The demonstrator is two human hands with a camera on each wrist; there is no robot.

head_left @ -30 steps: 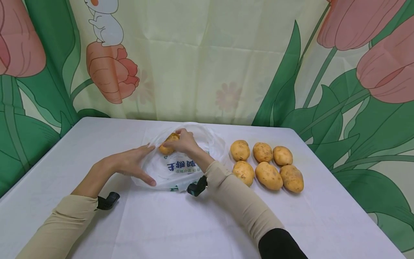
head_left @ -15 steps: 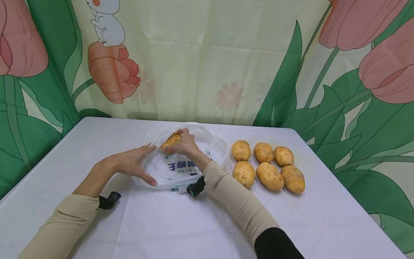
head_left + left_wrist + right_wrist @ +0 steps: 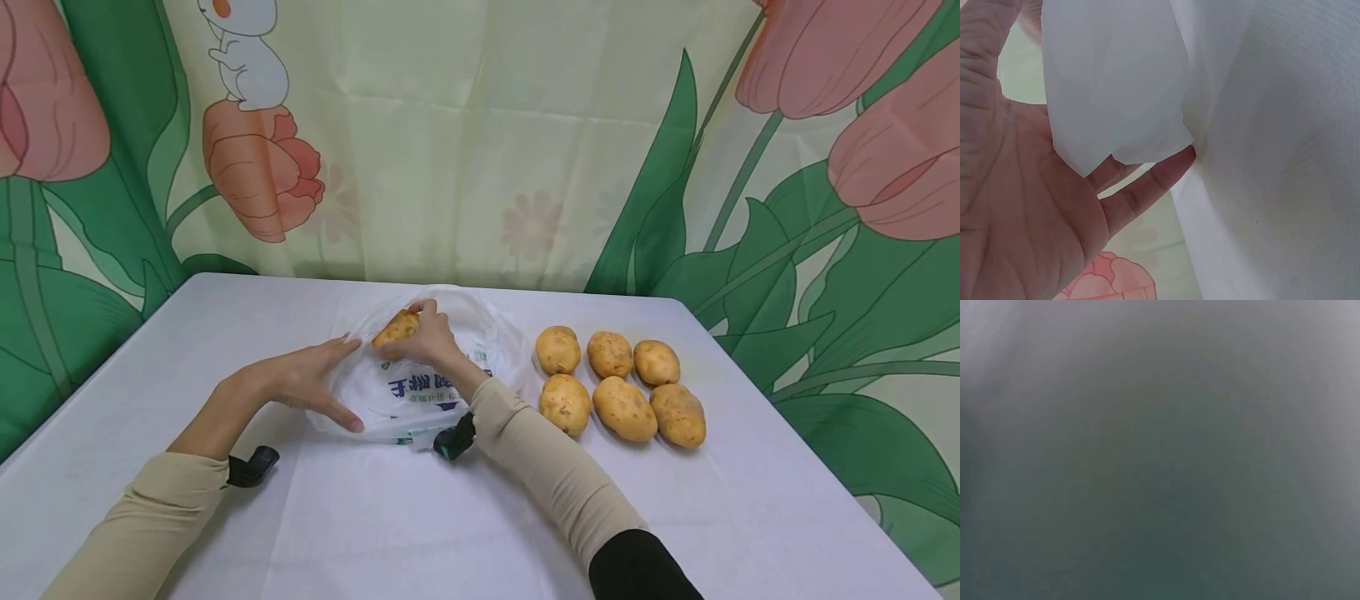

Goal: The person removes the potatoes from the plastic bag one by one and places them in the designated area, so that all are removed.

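Note:
In the head view a white translucent plastic bag (image 3: 408, 408) with dark blue print lies on the table. My right hand (image 3: 432, 337) is over the bag and grips a potato (image 3: 395, 327) by its right side, with part of the potato covered by the fingers. At the bag's left edge my left hand (image 3: 311, 382) spreads its thumb away from its fairly straight fingers, touching the plastic. The left wrist view shows that palm (image 3: 1029, 200) beside a loose flap of the bag (image 3: 1116, 81). Only a grey-green blur fills the right wrist view.
To the right of the bag, several potatoes (image 3: 624, 408) stand in two rows on the white tablecloth (image 3: 390, 525). A curtain (image 3: 450, 150) printed with tulips and a rabbit hangs behind the table. Black wrist cameras (image 3: 253, 467) sit under both wrists.
Over the last second the potato in my right hand has turned and shifted slightly to the right. My left hand has stayed almost in place at the bag's edge.

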